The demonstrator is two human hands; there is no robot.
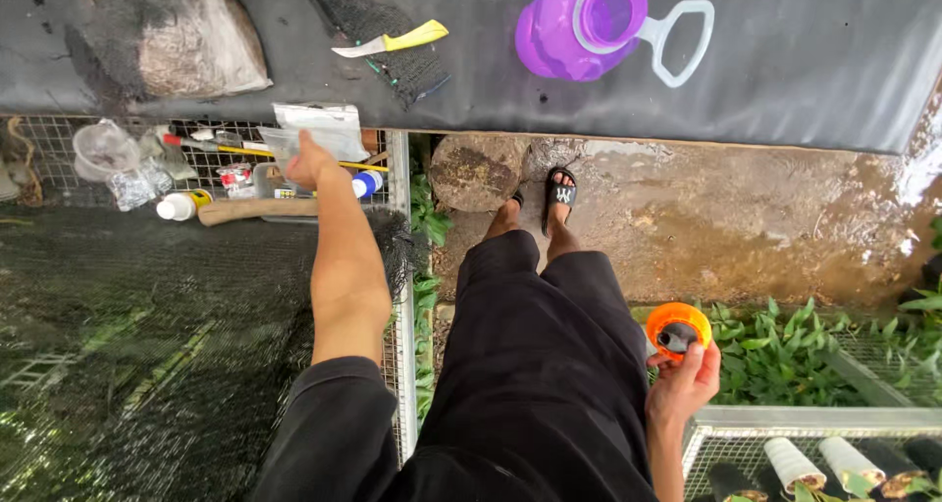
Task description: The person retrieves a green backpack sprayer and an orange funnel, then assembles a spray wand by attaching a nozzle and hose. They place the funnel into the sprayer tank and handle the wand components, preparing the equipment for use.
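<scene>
Left hand point(306, 158), at 11 o'clock, pinches a clear bag point(319, 129) over the mesh shelf point(59, 139). Right hand point(684, 384), at 4 o'clock, grips an orange cup point(678, 327).

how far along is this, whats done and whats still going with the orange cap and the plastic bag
Done: the right hand already holds the orange cap, clear of any container. In hand: the left hand reaches out to the clear plastic bag on the wire shelf, gripping its lower edge. Left: the bag is still on the shelf among the small bottles.
</scene>
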